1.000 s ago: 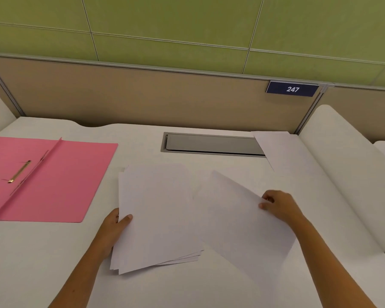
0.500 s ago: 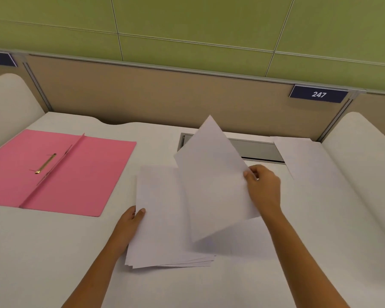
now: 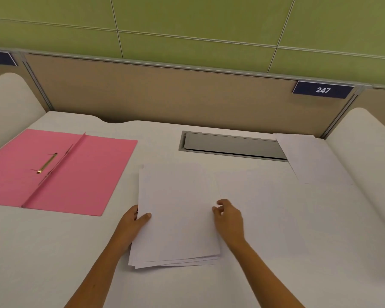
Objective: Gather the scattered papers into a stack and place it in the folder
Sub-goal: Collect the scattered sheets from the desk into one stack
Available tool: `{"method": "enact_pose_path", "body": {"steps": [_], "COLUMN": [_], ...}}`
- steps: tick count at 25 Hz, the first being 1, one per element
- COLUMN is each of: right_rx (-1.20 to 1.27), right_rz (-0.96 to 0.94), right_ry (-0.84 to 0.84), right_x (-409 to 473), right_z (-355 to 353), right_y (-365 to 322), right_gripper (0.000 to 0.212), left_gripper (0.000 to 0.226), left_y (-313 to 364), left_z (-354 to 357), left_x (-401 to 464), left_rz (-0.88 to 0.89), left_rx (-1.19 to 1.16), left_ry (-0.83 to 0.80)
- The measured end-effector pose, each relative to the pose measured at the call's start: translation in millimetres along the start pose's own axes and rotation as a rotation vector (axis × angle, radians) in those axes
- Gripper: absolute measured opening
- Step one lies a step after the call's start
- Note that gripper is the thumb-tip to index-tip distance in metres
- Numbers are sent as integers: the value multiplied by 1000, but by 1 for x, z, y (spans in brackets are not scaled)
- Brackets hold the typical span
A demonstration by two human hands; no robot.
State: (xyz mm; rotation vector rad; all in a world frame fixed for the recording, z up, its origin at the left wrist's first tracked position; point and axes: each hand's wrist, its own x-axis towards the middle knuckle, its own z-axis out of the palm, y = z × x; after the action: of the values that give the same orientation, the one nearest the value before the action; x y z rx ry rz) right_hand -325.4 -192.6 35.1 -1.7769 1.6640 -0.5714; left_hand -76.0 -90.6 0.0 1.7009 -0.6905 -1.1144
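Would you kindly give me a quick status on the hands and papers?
Left hand grips stack, thumb on top. Right hand at its right edge, holding nothing. One sheet loose, far right. Folder open, path clear.

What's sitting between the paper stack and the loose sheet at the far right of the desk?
In the head view, only bare white desk lies between the paper stack and the loose sheet; the right hand rests at the stack's right edge.

Pink folder (image 3: 80, 174) w/ gold clip (image 3: 46, 163), plain white papers (image 3: 178, 214) on off-white desk (image 3: 53, 252), tan partition (image 3: 165, 94), green wall (image 3: 187, 16), navy tag (image 3: 322, 90) w/ white nos.
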Motion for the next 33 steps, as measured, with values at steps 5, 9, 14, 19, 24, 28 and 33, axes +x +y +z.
{"method": "enact_pose_path", "body": {"steps": [5, 9, 14, 19, 24, 28, 33], "right_rx": [-249, -347, -301, -180, 87, 295, 222], "right_rz": [395, 606, 636, 404, 151, 97, 10], "right_ry": [134, 99, 79, 158, 397, 250, 21], "right_x": [31, 36, 40, 42, 44, 47, 25], "right_z": [-71, -111, -121, -139, -162, -124, -29], "right_y": [67, 98, 112, 100, 62, 33, 13], "right_gripper": [58, 81, 80, 26, 19, 9, 25], "left_gripper": [35, 36, 34, 31, 27, 26, 49], "left_y": [-4, -3, -2, -2, 3, 10, 12], "left_z": [-2, -2, 1, 0, 5, 16, 21], "left_x": [3, 4, 2, 3, 3, 2, 2], "left_rz": [9, 14, 1, -17, -67, -68, -147], "left_rx": [16, 11, 12, 1, -10, -13, -71], "left_ry": [0, -9, -2, 2, 26, 21, 24]}}
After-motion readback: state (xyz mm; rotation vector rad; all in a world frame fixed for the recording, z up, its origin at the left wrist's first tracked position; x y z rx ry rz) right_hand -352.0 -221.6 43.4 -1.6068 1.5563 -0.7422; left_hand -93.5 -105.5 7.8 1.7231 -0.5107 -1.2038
